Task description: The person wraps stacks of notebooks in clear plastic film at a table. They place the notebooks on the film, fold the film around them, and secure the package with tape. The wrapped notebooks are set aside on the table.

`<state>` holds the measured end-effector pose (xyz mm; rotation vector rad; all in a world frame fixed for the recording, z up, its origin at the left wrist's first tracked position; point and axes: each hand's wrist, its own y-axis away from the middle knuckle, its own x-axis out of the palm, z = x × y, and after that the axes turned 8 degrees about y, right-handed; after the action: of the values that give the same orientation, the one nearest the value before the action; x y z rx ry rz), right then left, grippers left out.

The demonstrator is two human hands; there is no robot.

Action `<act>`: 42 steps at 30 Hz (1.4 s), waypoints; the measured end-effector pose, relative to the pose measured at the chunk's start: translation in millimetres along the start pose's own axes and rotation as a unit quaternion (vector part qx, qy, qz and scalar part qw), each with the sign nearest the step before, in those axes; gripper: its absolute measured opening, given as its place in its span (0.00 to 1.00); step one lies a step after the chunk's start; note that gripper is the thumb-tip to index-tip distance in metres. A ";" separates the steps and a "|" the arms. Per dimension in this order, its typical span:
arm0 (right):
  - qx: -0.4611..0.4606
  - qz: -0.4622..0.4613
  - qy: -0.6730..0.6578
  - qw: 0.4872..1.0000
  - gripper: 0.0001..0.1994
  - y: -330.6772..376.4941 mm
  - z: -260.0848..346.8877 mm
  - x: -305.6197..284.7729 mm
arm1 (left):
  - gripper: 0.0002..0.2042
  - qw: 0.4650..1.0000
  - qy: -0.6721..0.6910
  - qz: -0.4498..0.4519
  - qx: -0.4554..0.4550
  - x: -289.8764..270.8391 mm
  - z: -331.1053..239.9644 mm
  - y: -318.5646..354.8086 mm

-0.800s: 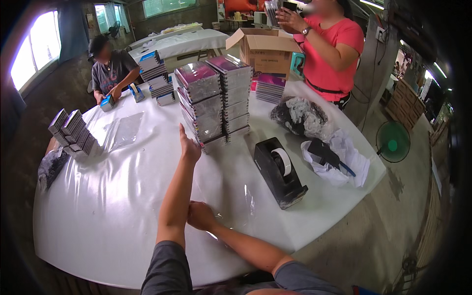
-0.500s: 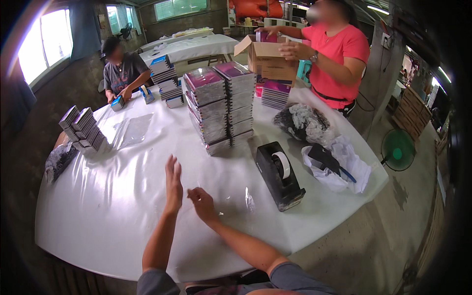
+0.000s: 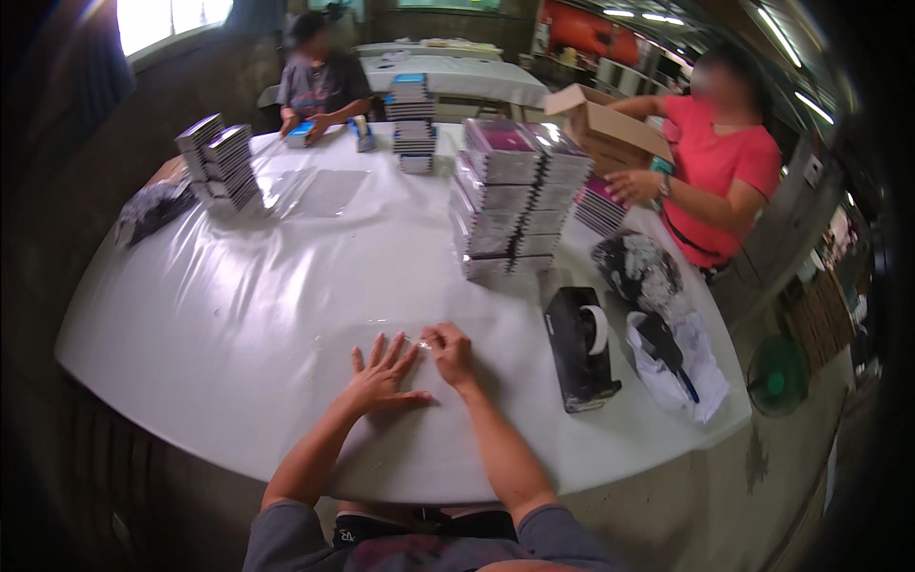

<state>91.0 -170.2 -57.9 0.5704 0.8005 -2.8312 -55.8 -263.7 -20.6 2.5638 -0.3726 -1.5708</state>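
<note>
Palm down with its fingers spread, my left hand (image 3: pixel 383 375) presses on a clear plastic sheet (image 3: pixel 334 357) lying on the white-covered table (image 3: pixel 219 381). Just to its right, my right hand (image 3: pixel 450 353) is closed, fingertips pinched down at the plastic near a small shiny crease. Whatever it pinches is too small to make out. To the right of that hand stands a black tape dispenser (image 3: pixel 575 357) with a roll of clear tape (image 3: pixel 598 329). Beyond my hands rise two side-by-side stacks of plastic-wrapped spiral notebooks (image 3: pixel 500 200) with purple covers.
Farther left are stacks of notebooks (image 3: pixel 224 167) and a dark plastic bundle (image 3: pixel 152 210). Blue-covered notebooks (image 3: pixel 413 124) stand at the back. One person (image 3: pixel 324 86) handles a blue notebook; another (image 3: pixel 720 181) reaches into a cardboard box (image 3: pixel 610 129). Crumpled plastic (image 3: pixel 643 272) and a white bag (image 3: pixel 701 372) lie right.
My left hand has come down flat onto the plastic, and my right hand has lowered beside it. The view has swung left. The person in pink has moved a hand from the box to the purple notebooks.
</note>
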 end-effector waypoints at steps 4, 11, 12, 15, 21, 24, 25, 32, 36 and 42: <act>0.046 -0.045 -0.009 0.998 0.14 -7.4 1.1 -6.7 | 0.49 0.999 -0.011 -0.039 0.015 -4.0 -13.9 -3.1; 0.073 -0.043 -0.002 0.996 0.13 -6.8 -6.7 -3.7 | 0.42 0.996 -0.050 -0.040 0.060 11.7 -11.5 -11.4; 0.070 -0.053 -0.001 0.996 0.12 -6.9 -5.2 -3.7 | 0.43 0.994 -0.053 -0.068 0.069 10.9 -8.6 -9.6; 0.076 -0.078 0.010 0.994 0.10 -9.1 8.1 -12.8 | 0.44 0.985 -0.058 -0.142 0.081 8.5 -5.3 -5.4; -0.043 -0.106 0.099 0.989 0.09 -11.3 32.4 -42.2 | 0.45 0.985 -0.053 -0.132 0.100 6.8 -28.5 18.0; -0.063 -0.108 0.152 0.980 0.07 -8.5 31.9 -50.8 | 0.45 0.991 -0.068 -0.060 0.100 15.1 -30.5 22.5; -0.071 -0.108 0.166 0.978 0.07 -8.4 33.5 -53.3 | 0.45 0.991 -0.072 -0.060 0.100 17.0 -30.3 21.9; -0.102 -0.075 0.223 0.967 0.06 -5.4 42.8 -54.9 | 0.45 0.990 -0.087 -0.048 0.105 11.5 -31.3 24.0; -0.115 -0.057 0.237 0.963 0.05 -3.0 46.7 -54.0 | 0.46 0.988 -0.062 -0.083 0.116 9.4 -29.3 22.8; -0.162 -0.058 0.251 0.953 0.04 -1.9 51.8 -57.0 | 0.48 0.982 -0.032 -0.150 0.113 -2.7 -27.2 17.9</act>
<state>126.3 -194.0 6.2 1.2421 1.3878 -2.5847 -35.5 -281.1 -1.9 2.8567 -0.1847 -1.8085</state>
